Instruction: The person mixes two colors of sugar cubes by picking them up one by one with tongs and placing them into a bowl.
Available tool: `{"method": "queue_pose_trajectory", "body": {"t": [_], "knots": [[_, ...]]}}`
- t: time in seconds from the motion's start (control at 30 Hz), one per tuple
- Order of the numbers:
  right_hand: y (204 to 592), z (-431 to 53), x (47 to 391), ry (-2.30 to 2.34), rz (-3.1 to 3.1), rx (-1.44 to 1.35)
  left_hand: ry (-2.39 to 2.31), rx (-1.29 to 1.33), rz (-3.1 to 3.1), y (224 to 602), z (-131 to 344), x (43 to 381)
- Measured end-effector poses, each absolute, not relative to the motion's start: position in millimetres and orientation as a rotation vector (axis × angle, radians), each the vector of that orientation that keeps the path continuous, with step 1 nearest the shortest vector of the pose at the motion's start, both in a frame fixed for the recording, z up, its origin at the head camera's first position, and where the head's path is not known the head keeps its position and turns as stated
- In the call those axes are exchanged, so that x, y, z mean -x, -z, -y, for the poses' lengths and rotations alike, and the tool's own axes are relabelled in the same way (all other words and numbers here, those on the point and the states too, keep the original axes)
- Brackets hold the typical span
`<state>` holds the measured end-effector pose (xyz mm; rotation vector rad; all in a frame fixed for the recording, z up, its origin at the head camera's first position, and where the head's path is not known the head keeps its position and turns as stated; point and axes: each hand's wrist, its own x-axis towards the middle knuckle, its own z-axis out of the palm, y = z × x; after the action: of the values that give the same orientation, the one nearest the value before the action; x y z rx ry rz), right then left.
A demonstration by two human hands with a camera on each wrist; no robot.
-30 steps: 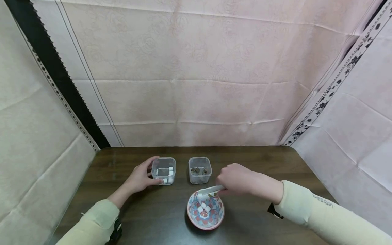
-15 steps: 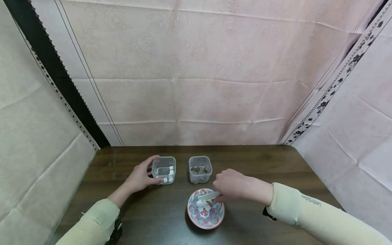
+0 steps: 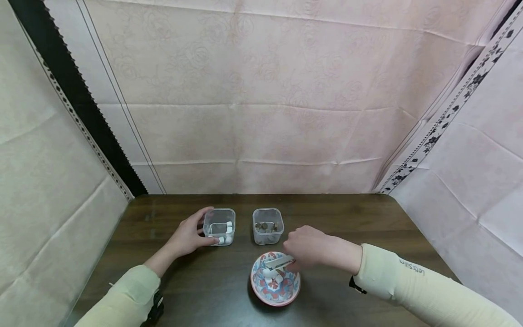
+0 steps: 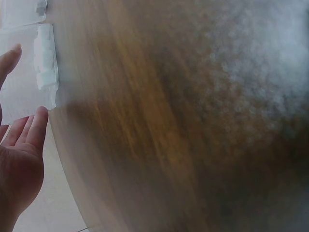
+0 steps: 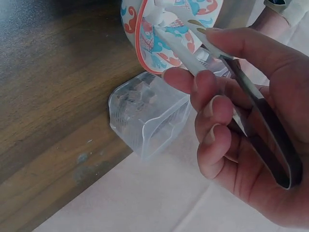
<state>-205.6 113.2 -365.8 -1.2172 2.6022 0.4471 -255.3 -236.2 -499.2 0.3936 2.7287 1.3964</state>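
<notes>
With the left hand [image 3: 188,238], grasps a clear square plastic tub [image 3: 214,220] containing small white cubes [image 3: 229,229] on the dark brown wooden tabletop [image 3: 204,290], with the thumb at the near side and the fingers at the far left corner. With the right hand [image 3: 304,247], grips pale-tipped metal tongs [image 5: 271,118], angled down inside a small round blue-and-red patterned bowl [image 3: 278,297] among white pieces [image 3: 278,279]; cannot tell whether pinching one. Just behind the bowl, shows a second clear square tub [image 3: 267,213] with small brownish pieces [image 3: 265,226], right of the first and apart from both hands.
</notes>
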Motion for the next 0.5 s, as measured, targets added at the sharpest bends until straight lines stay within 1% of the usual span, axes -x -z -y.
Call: {"method": "queue_pose_trajectory", "body": {"t": [0.23, 0.5], "knots": [[365.5, -111.5, 202.0, -0.459, -2.598, 1.152, -1.402, -0.394, -2.73, 500.1, 236.8, 256.3], [360.4, -115.1, 199.4, -0.42, -2.599, 1.165, -1.393, -0.4, -2.734, 499.9, 236.5, 255.3]]}}
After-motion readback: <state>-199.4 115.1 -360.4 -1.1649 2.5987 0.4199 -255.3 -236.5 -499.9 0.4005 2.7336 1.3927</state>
